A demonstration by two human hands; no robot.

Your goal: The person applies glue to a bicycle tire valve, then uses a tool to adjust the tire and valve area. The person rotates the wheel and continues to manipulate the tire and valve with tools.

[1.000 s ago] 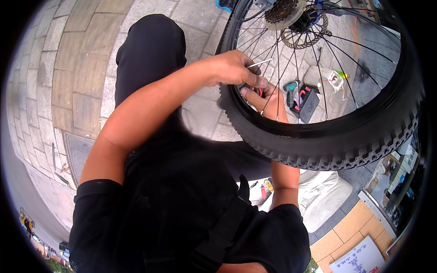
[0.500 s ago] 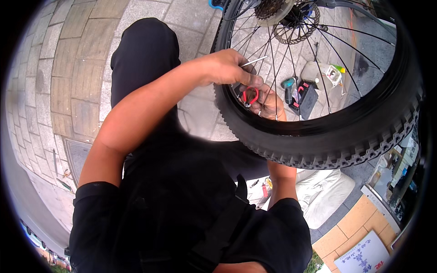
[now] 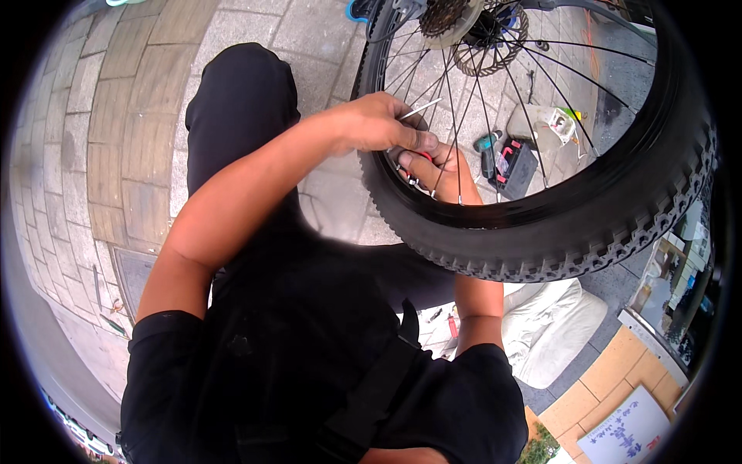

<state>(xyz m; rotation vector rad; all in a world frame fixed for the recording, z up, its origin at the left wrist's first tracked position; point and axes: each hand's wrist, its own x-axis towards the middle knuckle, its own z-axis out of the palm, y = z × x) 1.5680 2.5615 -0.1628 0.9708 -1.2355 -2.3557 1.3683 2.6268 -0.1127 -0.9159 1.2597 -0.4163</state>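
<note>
A black bicycle wheel (image 3: 568, 243) with a knobbly tyre fills the upper right, its thin dark spokes running to a hub with a disc rotor (image 3: 492, 58) and a sprocket cassette (image 3: 447, 19). At the rim's near left side, my left hand (image 3: 382, 124) is closed, and a thin pale rod (image 3: 421, 107) sticks out of it. Just below, my right hand (image 3: 444, 168) reaches up from behind the tyre and between the spokes. Its thumb and fingers pinch a small red spoke wrench (image 3: 425, 156) by the rim, mostly covered by the fingers.
Beyond the spokes, a teal-and-black power drill (image 3: 488, 147), a black tool case (image 3: 516, 172) and a pale container (image 3: 532, 124) lie on the paving. A white padded thing (image 3: 553, 332) lies below the tyre, and a white sign (image 3: 624, 427) sits at the lower right.
My right thumb has come over the red spoke wrench, which showed more fully before. My left hand keeps the rod beside it. The wheel sits slightly farther left in view.
</note>
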